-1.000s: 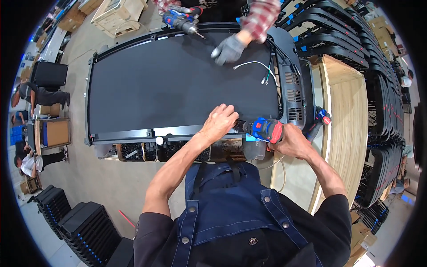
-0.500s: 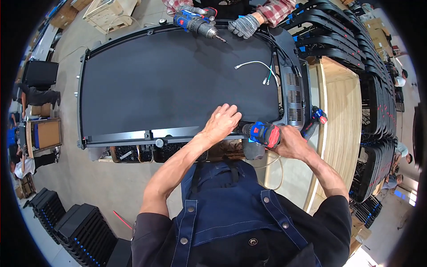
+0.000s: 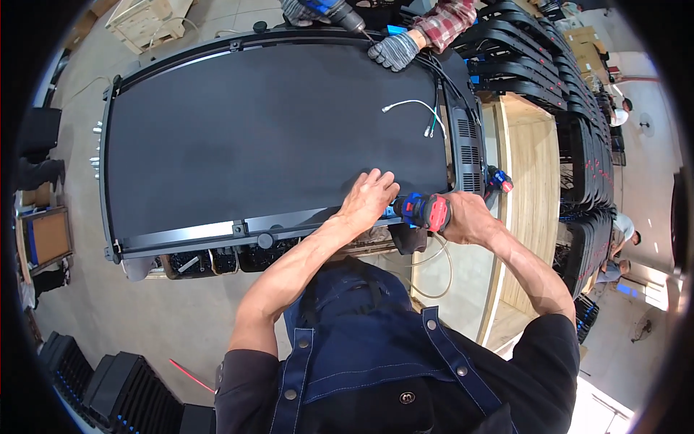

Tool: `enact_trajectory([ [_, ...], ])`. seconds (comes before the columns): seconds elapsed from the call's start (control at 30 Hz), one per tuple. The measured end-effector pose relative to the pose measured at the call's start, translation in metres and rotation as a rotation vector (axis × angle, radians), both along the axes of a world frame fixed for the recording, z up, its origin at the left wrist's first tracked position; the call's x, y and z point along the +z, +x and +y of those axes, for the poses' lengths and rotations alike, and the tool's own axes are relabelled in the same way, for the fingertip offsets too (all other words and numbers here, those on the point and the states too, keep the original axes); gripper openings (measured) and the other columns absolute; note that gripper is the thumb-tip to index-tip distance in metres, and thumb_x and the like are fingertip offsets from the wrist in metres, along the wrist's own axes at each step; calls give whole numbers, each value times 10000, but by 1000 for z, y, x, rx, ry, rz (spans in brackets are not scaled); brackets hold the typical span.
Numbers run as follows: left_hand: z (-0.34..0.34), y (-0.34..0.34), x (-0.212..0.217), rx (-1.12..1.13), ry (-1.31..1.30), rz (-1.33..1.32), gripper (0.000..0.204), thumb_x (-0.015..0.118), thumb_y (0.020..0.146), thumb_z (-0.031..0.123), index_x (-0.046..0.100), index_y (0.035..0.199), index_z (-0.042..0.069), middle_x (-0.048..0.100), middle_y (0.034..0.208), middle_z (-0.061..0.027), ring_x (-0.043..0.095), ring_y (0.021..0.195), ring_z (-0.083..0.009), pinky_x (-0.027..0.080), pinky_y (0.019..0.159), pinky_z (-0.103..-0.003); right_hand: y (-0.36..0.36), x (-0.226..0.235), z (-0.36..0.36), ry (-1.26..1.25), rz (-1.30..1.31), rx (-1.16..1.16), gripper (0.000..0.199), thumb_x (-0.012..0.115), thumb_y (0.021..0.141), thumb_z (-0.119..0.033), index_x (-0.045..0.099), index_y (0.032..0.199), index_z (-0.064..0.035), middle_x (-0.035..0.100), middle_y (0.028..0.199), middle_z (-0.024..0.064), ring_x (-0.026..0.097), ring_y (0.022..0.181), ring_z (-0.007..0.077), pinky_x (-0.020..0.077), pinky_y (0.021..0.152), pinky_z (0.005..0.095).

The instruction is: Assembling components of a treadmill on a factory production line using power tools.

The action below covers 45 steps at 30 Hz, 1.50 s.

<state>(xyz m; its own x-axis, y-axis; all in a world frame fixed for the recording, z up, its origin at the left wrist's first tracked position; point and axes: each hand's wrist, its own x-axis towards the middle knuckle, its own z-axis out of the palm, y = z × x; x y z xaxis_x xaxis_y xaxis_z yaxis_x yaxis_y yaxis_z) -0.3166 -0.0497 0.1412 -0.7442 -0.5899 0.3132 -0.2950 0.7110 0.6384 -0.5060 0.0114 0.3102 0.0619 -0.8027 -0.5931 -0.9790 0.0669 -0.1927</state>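
**Right now: driver on the near rail, left hand steadying**

Person stands at the near long edge of the big black rectangular panel with its dark metal frame (image 3: 267,137), which lies flat on a stand. Right hand (image 3: 466,217) is wrapped closed around the grip of a blue-and-red cordless power driver (image 3: 423,211). The driver lies roughly level, nose pointing left toward the frame's near rail (image 3: 217,231). Left hand (image 3: 369,197) rests on the panel edge just at the driver's nose, fingers curled down near the bit; I can't tell whether they pinch a screw or only brace.

Handling, as I judge it:
- Driver: compact, rigid, moderately heavy at the battery end. The full fist on the handle looks like the correct hold; a rubbery grip should not slip.
- Panel: large, stiff at the frame, but the black face likely flexes and marks easily. Best held by the metal rails, not the centre.
- White and green loose wires (image 3: 416,112) lie on the face near the right end; thin, soft, easy to snag.

Across the panel, another person's grey-gloved hand (image 3: 394,52) presses on the far rail beside a second driver (image 3: 334,10). Black stacked panels (image 3: 578,145) line the right side beyond a pale wooden board (image 3: 531,188).
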Motion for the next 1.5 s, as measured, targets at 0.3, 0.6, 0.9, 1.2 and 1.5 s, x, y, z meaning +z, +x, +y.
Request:
enact_trajectory([
  [0.3,18,30,23,112,-62,143,202,656,848,89,646,1043,37,554,968,-105,553,942,-292,473,791,-409,-11,5,-3,-84,-78,201,556,688,636,-27,652,1190,-47,692,1031,209,670,962,404,547,820,476],
  [0.6,182,126,-174,627,509,-557,307,643,922,180,565,1213,119,608,1113,-183,651,992,-405,578,765,-504,-21,10,40,-108,-327,115,575,700,672,-38,658,1246,-34,712,1043,226,680,981,403,542,833,442],
  [0.9,182,120,-242,571,452,-736,205,672,875,170,630,1070,123,662,997,-192,692,901,-398,585,721,-473,-30,-47,99,9,-476,27,479,747,697,-49,678,1169,-13,728,1008,202,692,926,412,551,822,428],
  [1.2,177,133,-201,764,517,-472,140,735,848,195,739,947,97,710,826,-205,713,775,-376,557,694,-468,-33,-88,135,-33,-589,-56,457,773,739,-115,673,1171,-7,730,1021,180,701,938,387,553,873,418],
  [1.5,176,99,-85,537,1738,1025,335,662,996,154,622,1259,-50,687,955,-76,667,814,-138,590,737,-269,-20,-99,138,49,-843,-243,470,838,756,-158,676,1174,-15,739,994,126,709,910,236,561,869,373],
])
